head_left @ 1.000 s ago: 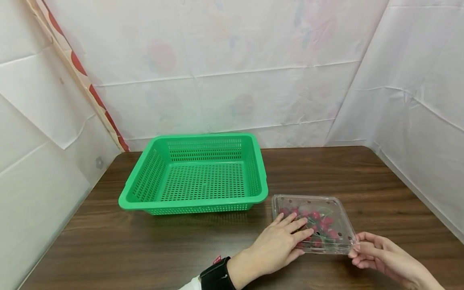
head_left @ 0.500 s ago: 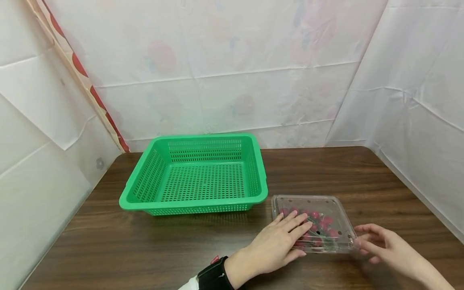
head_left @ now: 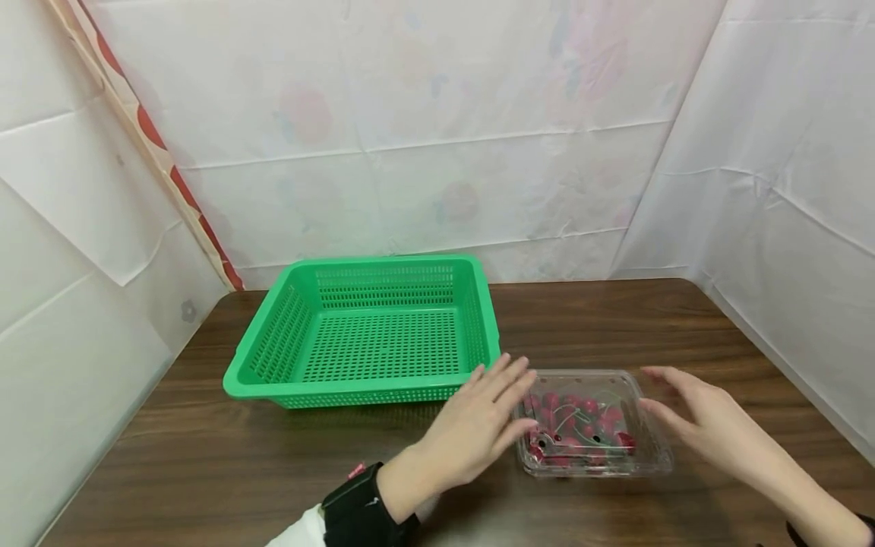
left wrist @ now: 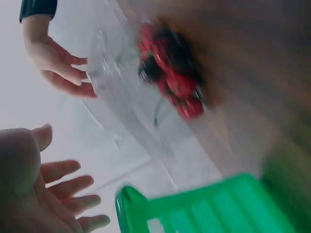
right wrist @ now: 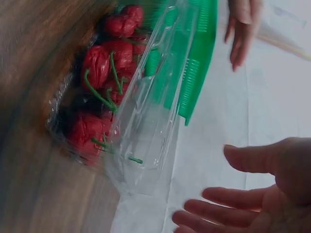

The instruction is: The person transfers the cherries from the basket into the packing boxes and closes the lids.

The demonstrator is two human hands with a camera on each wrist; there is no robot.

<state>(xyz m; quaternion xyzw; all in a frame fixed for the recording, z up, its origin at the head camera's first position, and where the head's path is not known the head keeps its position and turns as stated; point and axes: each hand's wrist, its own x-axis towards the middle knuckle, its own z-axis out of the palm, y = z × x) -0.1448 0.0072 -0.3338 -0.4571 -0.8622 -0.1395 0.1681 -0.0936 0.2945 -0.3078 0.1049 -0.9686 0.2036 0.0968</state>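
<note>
A clear plastic clamshell box (head_left: 645,456) of red cherries (head_left: 581,425) with green stems sits on the table at the right in the head view. Just left of it, my left hand (head_left: 472,425) is raised with straight fingers, holding nothing. At the box's right side, my right hand (head_left: 711,418) hovers with thumb and fingers spread. In the right wrist view the palm of that hand (right wrist: 262,194) faces the box, with a gap between. Whether the lid is fastened cannot be made out.
A green perforated plastic basket (head_left: 362,387) with nothing in it stands left of the box, behind my left hand. White sheeting (head_left: 410,152) hangs behind and along both sides of the brown wooden table (head_left: 273,471).
My left hand has lifted off the box's lid and shifted left. My right hand has left the front right corner and moved farther back along the box's side.
</note>
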